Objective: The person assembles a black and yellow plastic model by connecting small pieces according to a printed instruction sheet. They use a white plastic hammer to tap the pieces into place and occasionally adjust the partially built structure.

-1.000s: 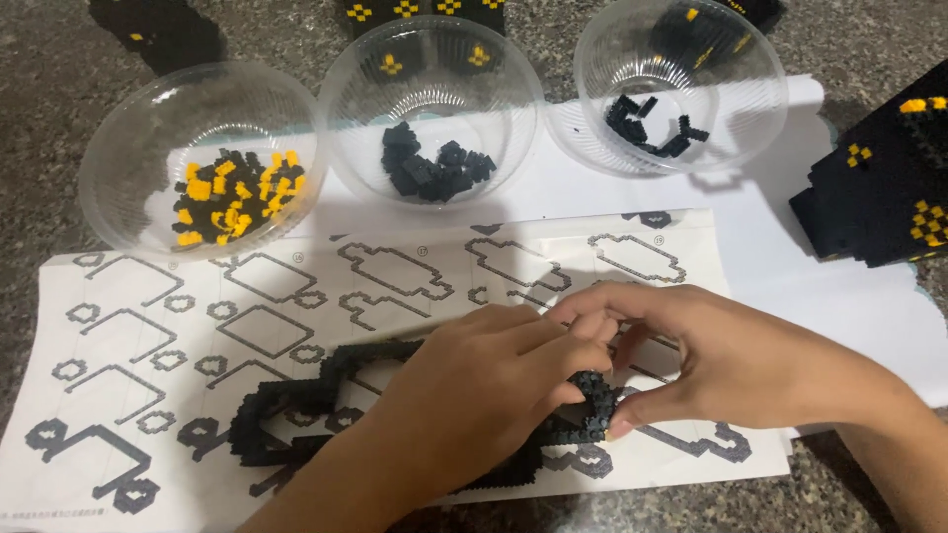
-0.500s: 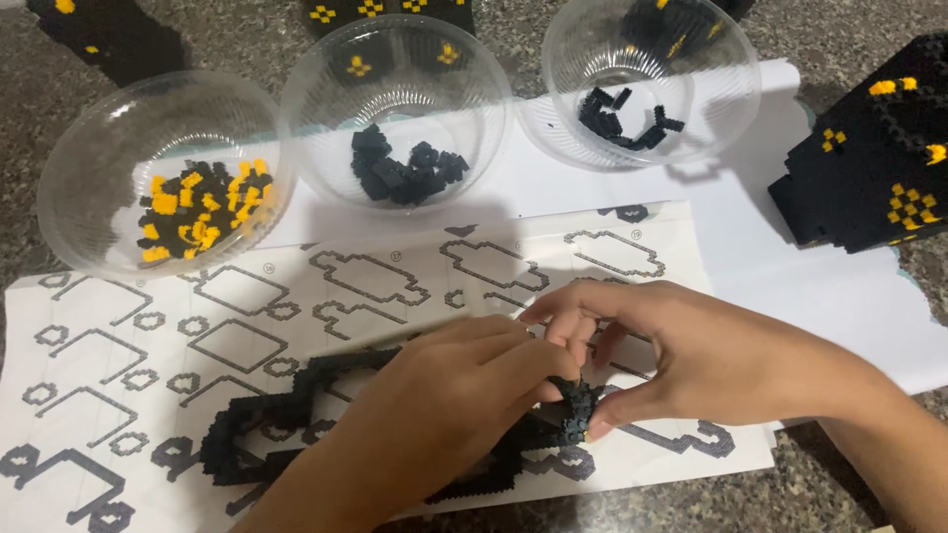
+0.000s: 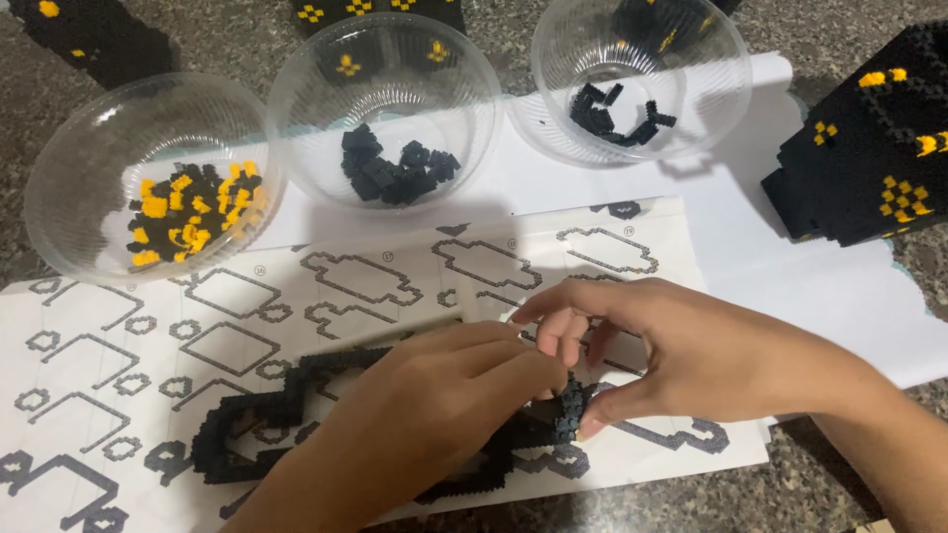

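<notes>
A flat black outline built of tiny bricks (image 3: pixel 259 415) lies on a white instruction sheet (image 3: pixel 395 296) printed with outline diagrams. My left hand (image 3: pixel 434 405) rests over the middle of the brick outline, fingers pinched at its right end. My right hand (image 3: pixel 691 350) meets it there, thumb and fingers gripping the same black end piece (image 3: pixel 571 413). Much of the outline is hidden under my left hand.
Three clear plastic bowls stand behind the sheet: the left bowl (image 3: pixel 69 188) holds yellow and black bricks, the middle bowl (image 3: pixel 296 99) and the right bowl (image 3: pixel 711 99) hold black bricks. A black and yellow brick block (image 3: pixel 869 148) stands at the right. More such pieces sit at the top edge.
The view has shifted slightly, so the bowls and sheet sit lower left in frame. Both hands stay pinched on the right end of the black outline, fingers adjusting a little.
</notes>
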